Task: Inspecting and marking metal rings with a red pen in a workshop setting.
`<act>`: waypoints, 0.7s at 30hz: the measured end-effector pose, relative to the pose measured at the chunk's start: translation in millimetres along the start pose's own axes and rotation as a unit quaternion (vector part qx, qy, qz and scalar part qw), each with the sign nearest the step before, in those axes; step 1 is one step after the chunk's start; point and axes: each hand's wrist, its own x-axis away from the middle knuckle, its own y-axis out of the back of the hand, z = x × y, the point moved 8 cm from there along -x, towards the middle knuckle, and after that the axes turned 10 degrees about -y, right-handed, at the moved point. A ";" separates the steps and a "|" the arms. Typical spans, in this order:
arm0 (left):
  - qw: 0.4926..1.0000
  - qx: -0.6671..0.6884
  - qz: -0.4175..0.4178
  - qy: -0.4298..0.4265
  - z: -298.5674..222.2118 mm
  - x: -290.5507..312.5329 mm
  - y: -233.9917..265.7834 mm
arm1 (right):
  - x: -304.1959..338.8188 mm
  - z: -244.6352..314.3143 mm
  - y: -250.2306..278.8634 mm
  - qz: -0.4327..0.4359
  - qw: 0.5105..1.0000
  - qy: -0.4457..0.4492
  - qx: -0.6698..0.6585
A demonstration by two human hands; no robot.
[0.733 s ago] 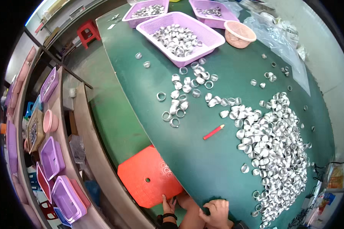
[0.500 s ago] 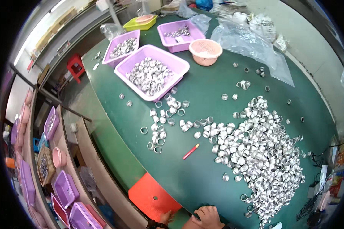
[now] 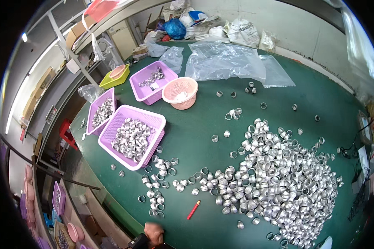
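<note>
My left hand [image 3: 154,233], with a black band at its wrist, is at the table's near edge. It is blurred, and I cannot make out its fingers or anything in them. Just beyond it lies a small cluster of silver metal rings [image 3: 157,200]. A red pencil-like stick [image 3: 193,210] with a yellowish tip lies to its right. A large heap of the same rings [image 3: 286,178] spreads over the right side of the green table [image 3: 195,141]. My right hand is out of view.
A purple basket [image 3: 158,118] full of rings stands left of centre. Behind it are two more purple trays [image 3: 134,88] [image 3: 91,108] with rings, a pink basket [image 3: 167,97] and a yellow tray [image 3: 108,82]. Clear plastic sheets [image 3: 224,62] lie at the back. Shelves stand left.
The view has swung up and to the right, so the table's contents sit lower and further left. My left hand has come to the table edge; my right hand has left the view.
</note>
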 end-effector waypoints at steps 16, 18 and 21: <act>0.975 0.194 -0.054 -0.098 43.5 -53.1 57.3 | -123.2 7.7 69.6 -0.436 0.869 -0.233 -0.025; 0.990 0.121 0.004 -0.070 63.5 -70.6 47.1 | -148.4 12.7 60.1 -0.432 0.870 -0.236 0.033; 0.991 0.049 0.105 -0.066 66.6 -79.6 28.0 | -161.7 17.1 47.7 -0.431 0.875 -0.210 0.075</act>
